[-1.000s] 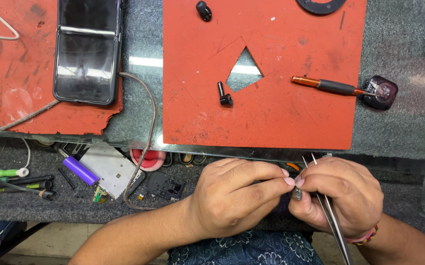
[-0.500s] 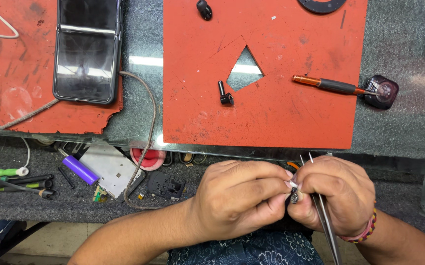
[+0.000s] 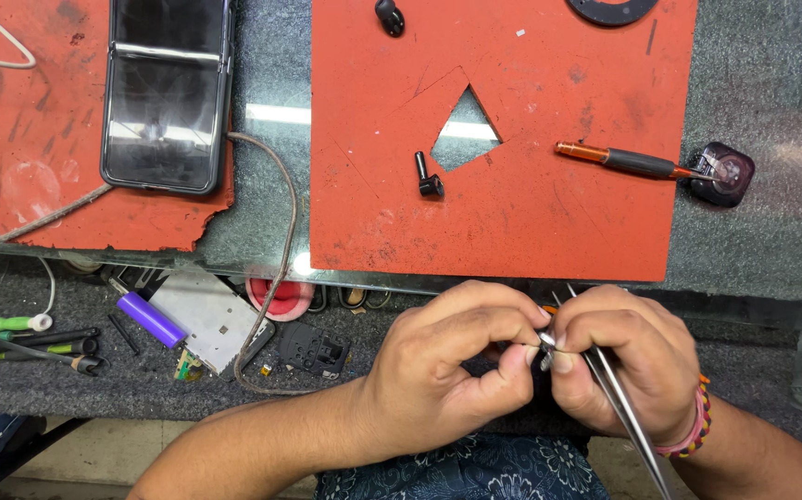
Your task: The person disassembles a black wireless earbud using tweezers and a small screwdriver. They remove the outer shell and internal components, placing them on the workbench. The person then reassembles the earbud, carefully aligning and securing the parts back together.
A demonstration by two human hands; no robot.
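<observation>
Between the fingertips of both hands, at the near edge of the workbench, sits a tiny metallic part (image 3: 545,341), too small to tell its kind. The left hand (image 3: 447,370) pinches it with thumb and forefinger closed tight, and the right hand (image 3: 623,356) meets it from the other side while also gripping steel tweezers (image 3: 625,407) that slant down toward the lower right. A beaded bracelet (image 3: 693,428) circles the right wrist. Just beyond the hands lies a red mat (image 3: 512,222) with a triangular hole cut in it; on it rest a small black earbud (image 3: 428,176) and an orange-and-black screwdriver (image 3: 619,159), whose tip touches a dark rounded case (image 3: 723,173) off the mat's right edge. Farther left, a folding phone (image 3: 168,93) lies on a second, ragged red mat (image 3: 31,176), with a grey cable (image 3: 271,241) looping down from it. Below that sit a purple cylinder (image 3: 149,318), a silver rectangular plate (image 3: 206,315) and a round red roll of tape (image 3: 279,296).
</observation>
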